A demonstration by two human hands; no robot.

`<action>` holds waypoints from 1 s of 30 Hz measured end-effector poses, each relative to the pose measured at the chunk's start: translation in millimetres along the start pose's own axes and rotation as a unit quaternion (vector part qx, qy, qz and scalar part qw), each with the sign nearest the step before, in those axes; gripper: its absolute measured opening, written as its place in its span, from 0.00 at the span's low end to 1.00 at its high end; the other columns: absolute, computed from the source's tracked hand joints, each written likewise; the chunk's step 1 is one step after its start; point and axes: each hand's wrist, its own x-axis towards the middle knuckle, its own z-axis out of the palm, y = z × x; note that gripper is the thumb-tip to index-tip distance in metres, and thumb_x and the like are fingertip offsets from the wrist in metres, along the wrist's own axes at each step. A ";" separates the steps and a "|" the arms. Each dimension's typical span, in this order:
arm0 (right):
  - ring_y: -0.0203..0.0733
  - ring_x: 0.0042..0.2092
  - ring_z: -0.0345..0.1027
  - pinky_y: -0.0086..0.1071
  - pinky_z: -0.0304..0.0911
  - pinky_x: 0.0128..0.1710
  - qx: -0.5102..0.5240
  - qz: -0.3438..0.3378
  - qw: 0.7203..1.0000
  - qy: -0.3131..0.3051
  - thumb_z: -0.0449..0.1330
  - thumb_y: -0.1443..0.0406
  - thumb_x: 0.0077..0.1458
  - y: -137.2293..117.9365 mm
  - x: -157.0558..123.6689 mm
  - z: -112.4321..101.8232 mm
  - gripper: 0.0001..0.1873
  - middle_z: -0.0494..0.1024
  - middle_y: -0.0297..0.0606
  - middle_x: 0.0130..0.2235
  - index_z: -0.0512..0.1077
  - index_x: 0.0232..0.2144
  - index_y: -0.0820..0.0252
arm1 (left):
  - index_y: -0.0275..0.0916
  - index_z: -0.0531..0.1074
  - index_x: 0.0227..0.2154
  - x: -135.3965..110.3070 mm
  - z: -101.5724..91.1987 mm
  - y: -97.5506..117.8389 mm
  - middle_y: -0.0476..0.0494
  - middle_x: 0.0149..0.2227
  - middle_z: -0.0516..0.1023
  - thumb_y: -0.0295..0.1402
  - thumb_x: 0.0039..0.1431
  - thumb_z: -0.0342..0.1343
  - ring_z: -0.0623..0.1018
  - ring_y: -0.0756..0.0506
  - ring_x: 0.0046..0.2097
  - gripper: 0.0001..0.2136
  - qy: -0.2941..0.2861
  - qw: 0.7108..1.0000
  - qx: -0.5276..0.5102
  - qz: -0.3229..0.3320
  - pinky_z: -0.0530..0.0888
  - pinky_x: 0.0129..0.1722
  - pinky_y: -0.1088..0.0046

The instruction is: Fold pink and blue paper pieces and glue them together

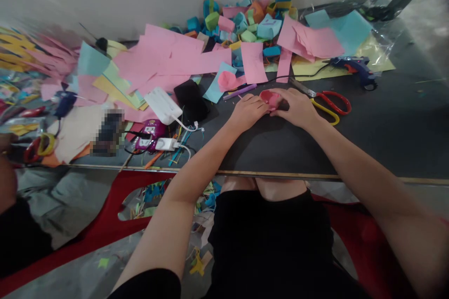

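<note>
Black clothing (273,243), curled pink paper (270,98)

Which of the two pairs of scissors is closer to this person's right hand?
The scissors just right of the right hand; the other scissors are at the far left of the view, near another person's hand.

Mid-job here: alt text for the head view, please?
The left hand and right hand hold a curled pink paper piece at a dark table. Scissors with red and yellow handles lie beside the right hand, a blue glue gun farther back; pink sheets and colourful paper pieces are heaped along the far side.
</note>
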 end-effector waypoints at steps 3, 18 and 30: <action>0.56 0.49 0.75 0.48 0.69 0.52 0.015 -0.012 1.000 -0.004 0.68 0.60 0.59 -0.6 -0.3 -3.7 0.32 0.85 0.43 0.45 0.71 0.65 0.52 | 0.39 0.82 0.45 -1.1 0.9 -0.6 0.41 0.41 0.87 0.39 0.77 0.49 0.82 0.44 0.44 0.16 0.014 0.999 -0.010 -0.027 0.72 0.47 0.64; 0.41 0.32 0.71 0.36 0.66 0.37 0.083 0.000 0.996 0.017 0.66 0.62 0.58 -3.9 -2.4 3.9 0.32 0.85 0.36 0.38 0.70 0.64 0.57 | 0.39 0.80 0.40 -2.2 -0.8 -0.6 0.42 0.39 0.86 0.38 0.79 0.46 0.83 0.45 0.42 0.18 0.025 0.999 -0.017 -0.011 0.71 0.45 0.64; 0.49 0.47 0.77 0.42 0.68 0.45 0.005 -0.027 0.999 0.019 0.66 0.60 0.61 4.6 -0.8 3.7 0.06 0.85 0.40 0.43 0.82 0.33 0.52 | 0.38 0.80 0.40 0.6 0.6 -1.3 0.39 0.39 0.84 0.41 0.75 0.52 0.82 0.42 0.46 0.16 0.017 1.000 -0.004 -0.023 0.75 0.46 0.64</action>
